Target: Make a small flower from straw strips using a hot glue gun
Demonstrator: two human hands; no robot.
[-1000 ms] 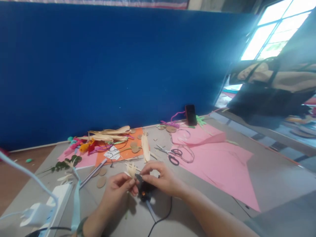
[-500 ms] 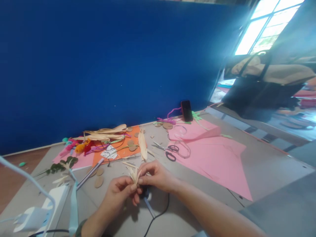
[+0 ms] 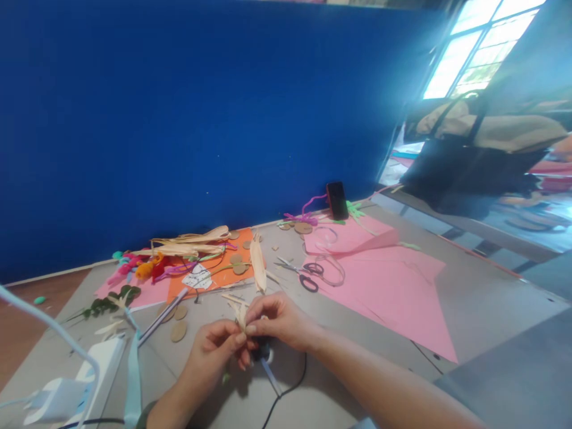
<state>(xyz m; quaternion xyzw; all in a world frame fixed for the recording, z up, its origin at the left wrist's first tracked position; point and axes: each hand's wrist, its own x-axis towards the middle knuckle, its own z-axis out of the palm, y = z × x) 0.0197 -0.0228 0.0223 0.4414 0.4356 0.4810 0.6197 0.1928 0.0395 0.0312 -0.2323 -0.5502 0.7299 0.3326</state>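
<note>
Between my hands is a small bunch of pale dried husk strips, fanned out at its top. My left hand pinches its base between thumb and fingers. From the other side, my right hand grips the strips with thumb and fingertips. Below and behind the fingers lies a dark object with a pale stick and a black cord, partly hidden. A longer piece of dried husk lies just beyond the hands, with small scraps around it.
Scissors lie partly open beside pink paper. A phone leans on the blue panel. At left are husk strips, orange paper, leaves, wooden discs and a power strip with a cable.
Both hands stay in nearly the same place on the husk bunch. The right fingers have shifted slightly left over the strips, covering more of them.
</note>
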